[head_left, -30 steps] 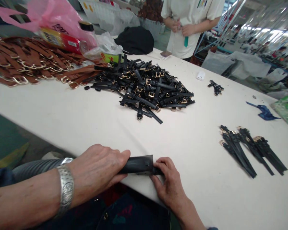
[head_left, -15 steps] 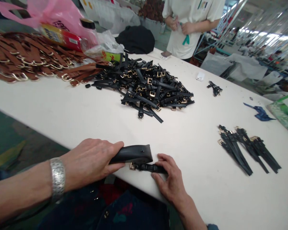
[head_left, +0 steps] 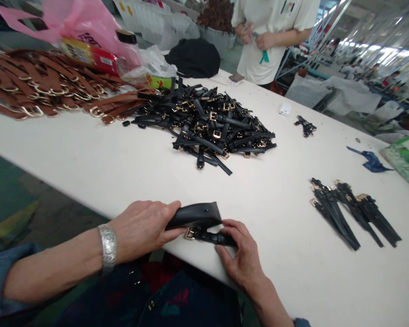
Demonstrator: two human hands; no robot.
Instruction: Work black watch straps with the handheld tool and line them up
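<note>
My left hand [head_left: 146, 225], with a silver bracelet at its wrist, is closed round a smooth, wide black strap [head_left: 194, 214]. A small stud or pin shows near the strap's free end, which curls under. Just below it is a short black buckle strap [head_left: 211, 237] with a gold buckle at its left end. The fingers of my right hand [head_left: 241, 252] pinch the buckle strap's right end, near the table's front edge. The two straps overlap in view; I cannot tell whether they are joined.
A large pile of black buckle straps [head_left: 218, 122] lies ahead, with brown straps [head_left: 44, 86] to its left. Small bundles of black straps [head_left: 341, 213] lie at right. A pink bag [head_left: 78, 22] and a black cap [head_left: 193, 58] are behind. A person [head_left: 269, 41] stands across the table.
My left hand has shifted a little to the right with the wide strap, bringing it closer above the buckle strap. My right hand has barely moved.
</note>
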